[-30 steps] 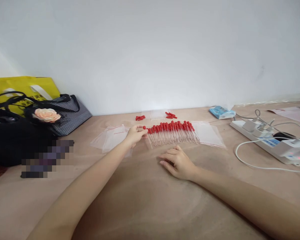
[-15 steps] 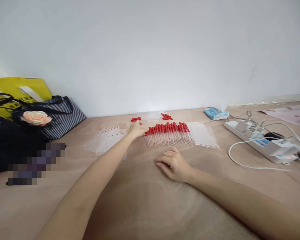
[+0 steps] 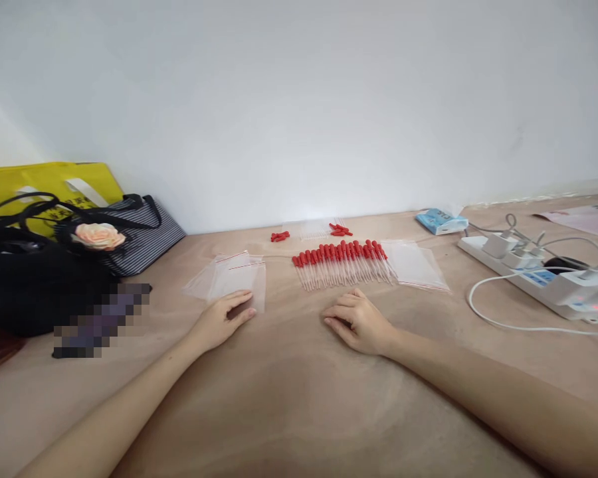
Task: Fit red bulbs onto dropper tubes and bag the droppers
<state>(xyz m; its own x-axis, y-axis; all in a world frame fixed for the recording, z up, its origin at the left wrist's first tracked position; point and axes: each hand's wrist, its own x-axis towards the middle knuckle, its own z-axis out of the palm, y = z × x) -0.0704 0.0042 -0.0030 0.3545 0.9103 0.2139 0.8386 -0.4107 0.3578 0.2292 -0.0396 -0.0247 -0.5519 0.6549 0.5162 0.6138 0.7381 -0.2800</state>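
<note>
A row of glass droppers (image 3: 339,269) with red rubber bulbs lies side by side on the table, tips toward me. My left hand (image 3: 226,320) rests open and holds nothing, its thumb and fingers apart. It is at the near edge of several clear zip bags (image 3: 236,275). On the table just below the droppers lies my right hand (image 3: 356,322), loosely bent, with a gap between thumb and fingers and nothing visible in it. Behind the row are two small groups of loose red bulbs (image 3: 280,236) and a clear bag (image 3: 315,229) with thin tubes.
More clear bags (image 3: 418,265) lie right of the droppers. Farther right are a blue tissue pack (image 3: 441,221) and a white power strip (image 3: 543,282) with chargers and cables. At the left stand a yellow bag (image 3: 92,176), a striped bag (image 3: 152,236) and a black bag (image 3: 44,285).
My left hand has drawn back from the left end of the dropper row to the table by the bags. The right hand stays in place. The view has shifted slightly.
</note>
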